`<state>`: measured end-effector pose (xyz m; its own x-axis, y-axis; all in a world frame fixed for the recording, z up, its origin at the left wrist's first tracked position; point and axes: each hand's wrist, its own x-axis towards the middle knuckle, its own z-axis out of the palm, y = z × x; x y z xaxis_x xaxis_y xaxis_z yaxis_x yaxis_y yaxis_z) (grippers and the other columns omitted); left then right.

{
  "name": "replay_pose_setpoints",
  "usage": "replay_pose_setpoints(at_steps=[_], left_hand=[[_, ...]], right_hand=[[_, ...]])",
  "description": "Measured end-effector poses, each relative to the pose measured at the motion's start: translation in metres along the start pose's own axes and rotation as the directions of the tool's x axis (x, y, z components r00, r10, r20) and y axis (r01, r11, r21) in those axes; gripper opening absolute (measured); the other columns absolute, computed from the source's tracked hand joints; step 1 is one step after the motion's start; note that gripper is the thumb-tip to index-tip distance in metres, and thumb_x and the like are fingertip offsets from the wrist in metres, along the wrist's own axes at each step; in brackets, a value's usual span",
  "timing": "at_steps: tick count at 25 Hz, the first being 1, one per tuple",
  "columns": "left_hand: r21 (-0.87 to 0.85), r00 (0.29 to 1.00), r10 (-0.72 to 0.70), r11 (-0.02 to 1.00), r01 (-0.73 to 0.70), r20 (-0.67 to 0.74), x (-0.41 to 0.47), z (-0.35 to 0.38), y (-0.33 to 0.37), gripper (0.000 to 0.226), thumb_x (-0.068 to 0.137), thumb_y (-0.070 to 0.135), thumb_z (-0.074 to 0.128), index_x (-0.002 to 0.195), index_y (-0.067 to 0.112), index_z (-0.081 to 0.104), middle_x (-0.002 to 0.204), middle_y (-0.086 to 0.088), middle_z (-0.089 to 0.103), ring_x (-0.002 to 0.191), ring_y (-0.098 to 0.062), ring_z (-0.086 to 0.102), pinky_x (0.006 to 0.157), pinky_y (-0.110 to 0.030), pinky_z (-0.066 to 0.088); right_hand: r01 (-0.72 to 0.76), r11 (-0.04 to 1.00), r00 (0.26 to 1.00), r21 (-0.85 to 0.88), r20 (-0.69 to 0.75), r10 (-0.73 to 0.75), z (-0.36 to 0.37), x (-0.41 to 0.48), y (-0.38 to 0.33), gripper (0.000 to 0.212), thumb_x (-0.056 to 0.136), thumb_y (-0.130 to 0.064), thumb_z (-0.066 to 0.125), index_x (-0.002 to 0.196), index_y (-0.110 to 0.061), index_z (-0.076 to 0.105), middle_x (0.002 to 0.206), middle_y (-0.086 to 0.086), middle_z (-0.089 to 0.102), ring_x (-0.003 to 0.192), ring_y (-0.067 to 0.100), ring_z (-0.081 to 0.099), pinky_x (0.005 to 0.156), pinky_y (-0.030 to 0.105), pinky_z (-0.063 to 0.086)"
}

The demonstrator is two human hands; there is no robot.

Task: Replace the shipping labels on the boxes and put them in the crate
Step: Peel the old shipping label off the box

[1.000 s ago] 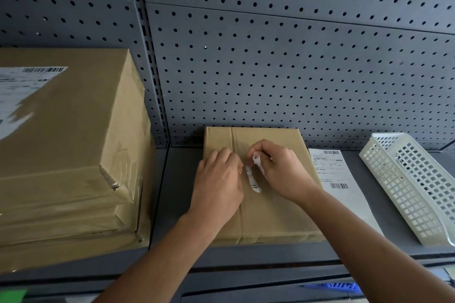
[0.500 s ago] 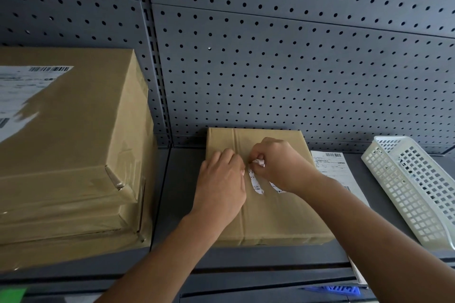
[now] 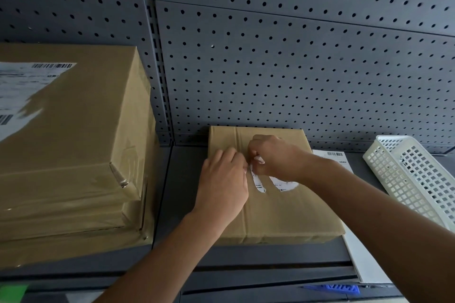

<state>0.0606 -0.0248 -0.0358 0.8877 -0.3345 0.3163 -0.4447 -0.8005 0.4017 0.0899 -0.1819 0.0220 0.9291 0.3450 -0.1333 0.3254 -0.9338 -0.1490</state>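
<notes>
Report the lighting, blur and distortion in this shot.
Head view: dim, even light, forearms dark at the bottom; wide-angle lens bends the pegboard seams; the big box's label at left is soft; the right hand pinching the old label scrap is sharp.

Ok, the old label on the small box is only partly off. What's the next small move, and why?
Probably peel the torn label scrap back with the right hand, whose fingers pinch it, while the left hand presses the small box. White label remnants are stuck to its top, and the fresh label sheet lies unused beside it.
</notes>
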Motion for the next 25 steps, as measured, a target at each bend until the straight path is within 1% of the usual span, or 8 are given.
replay_pose_setpoints(at_steps=[2,5,9,12,14,17,19,25], left_hand=[[-0.011,1.000,-0.004,1.000,0.004,-0.010,-0.001,0.000,0.000,0.011,0.095,0.022,0.051,0.090,0.023,0.060,0.096,0.008,0.055,0.093,-0.015,0.051,0.084,-0.037,0.047],[-0.012,1.000,-0.007,1.000,0.007,-0.015,0.000,0.001,0.000,0.009,0.096,0.019,0.054,0.092,0.023,0.061,0.097,0.009,0.056,0.093,-0.014,0.051,0.084,-0.036,0.047],[-0.010,1.000,-0.012,1.000,0.011,-0.021,0.000,0.002,-0.001,0.009,0.095,0.017,0.056,0.092,0.024,0.062,0.096,0.009,0.055,0.092,-0.014,0.051,0.082,-0.034,0.047],[-0.010,1.000,-0.013,1.000,0.013,-0.017,-0.001,0.002,-0.001,0.009,0.094,0.017,0.057,0.090,0.024,0.061,0.096,0.010,0.054,0.092,-0.013,0.050,0.083,-0.033,0.046],[-0.014,1.000,-0.009,1.000,0.009,-0.017,0.000,0.001,-0.001,0.009,0.094,0.017,0.058,0.090,0.024,0.061,0.096,0.010,0.054,0.092,-0.013,0.050,0.083,-0.033,0.046],[-0.016,1.000,-0.014,1.000,0.014,-0.022,0.000,0.002,-0.002,0.009,0.092,0.015,0.059,0.089,0.024,0.060,0.095,0.010,0.054,0.091,-0.014,0.051,0.082,-0.034,0.046],[-0.019,1.000,-0.018,1.000,0.017,-0.018,0.000,0.002,-0.002,0.010,0.092,0.015,0.059,0.089,0.024,0.060,0.095,0.010,0.053,0.092,-0.014,0.050,0.083,-0.035,0.046],[-0.014,1.000,-0.007,1.000,0.007,-0.009,0.000,0.001,-0.001,0.009,0.096,0.019,0.055,0.094,0.024,0.062,0.099,0.011,0.054,0.097,-0.013,0.052,0.087,-0.035,0.046]], right_hand=[[0.006,0.995,0.999,0.100,-0.034,-0.002,0.004,-0.005,0.007,0.007,0.084,-0.015,0.065,0.089,-0.012,0.063,0.088,-0.006,0.051,0.082,0.018,0.053,0.073,0.028,0.044],[0.028,0.968,0.990,0.249,-0.143,0.008,0.010,-0.017,0.012,0.007,0.079,-0.005,0.066,0.080,-0.011,0.063,0.080,-0.009,0.054,0.067,0.008,0.050,0.063,0.016,0.037],[0.077,0.948,0.974,0.310,-0.224,-0.006,0.011,-0.027,0.013,0.008,0.082,-0.004,0.065,0.086,-0.011,0.064,0.084,-0.003,0.059,0.074,0.008,0.053,0.066,0.010,0.039],[0.080,0.944,0.974,0.319,-0.226,-0.006,0.017,-0.029,0.014,0.014,0.086,-0.011,0.068,0.099,-0.015,0.064,0.088,-0.003,0.058,0.074,0.011,0.055,0.068,0.011,0.041],[0.072,0.940,0.970,0.333,-0.245,0.013,0.021,-0.028,0.015,0.020,0.087,-0.016,0.071,0.106,-0.017,0.064,0.088,-0.003,0.058,0.074,0.007,0.056,0.069,0.011,0.041],[0.071,0.943,0.969,0.324,-0.245,0.011,0.025,-0.027,0.015,0.011,0.088,-0.019,0.070,0.099,-0.021,0.072,0.091,-0.005,0.056,0.072,0.000,0.054,0.070,0.011,0.042],[0.072,0.935,0.970,0.348,-0.243,0.016,0.024,-0.031,0.015,0.005,0.089,-0.016,0.070,0.091,-0.020,0.074,0.092,-0.007,0.056,0.070,0.003,0.054,0.071,0.018,0.046],[0.061,0.836,0.977,0.545,-0.202,0.061,0.009,-0.064,0.017,0.010,0.092,-0.013,0.067,0.087,-0.022,0.070,0.095,-0.012,0.061,0.086,0.011,0.060,0.074,0.016,0.047]])
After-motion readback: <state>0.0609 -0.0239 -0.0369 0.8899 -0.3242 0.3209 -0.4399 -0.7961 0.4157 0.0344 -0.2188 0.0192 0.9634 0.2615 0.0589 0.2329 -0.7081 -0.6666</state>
